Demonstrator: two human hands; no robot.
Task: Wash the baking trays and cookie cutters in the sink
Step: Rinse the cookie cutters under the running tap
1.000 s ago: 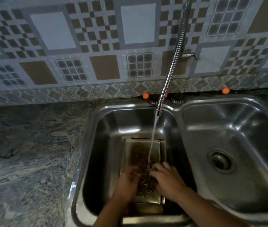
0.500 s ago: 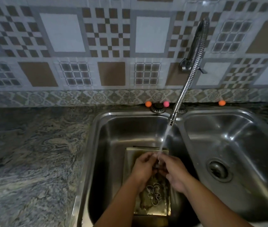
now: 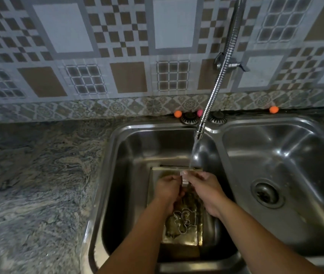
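Under the running flexible steel faucet [image 3: 217, 82], both hands [image 3: 168, 187] [image 3: 204, 184] pinch a small metal cutter [image 3: 184, 177]; the grimy tray [image 3: 179, 232] and gingerbread-man cutter [image 3: 183, 220] below look unwashed.

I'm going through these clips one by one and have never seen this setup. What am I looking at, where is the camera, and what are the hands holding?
No machine here: a person's two bare hands, filmed by one wide-angle camera worn on the head, looking down. The left hand and right hand together hold a small pale metal piece, probably a cookie cutter, under water running from the flexible metal faucet. Below, in the left basin of the steel double sink, lies a stained rectangular baking tray with a figure-shaped wire cookie cutter on it. The right basin shows only its drain.
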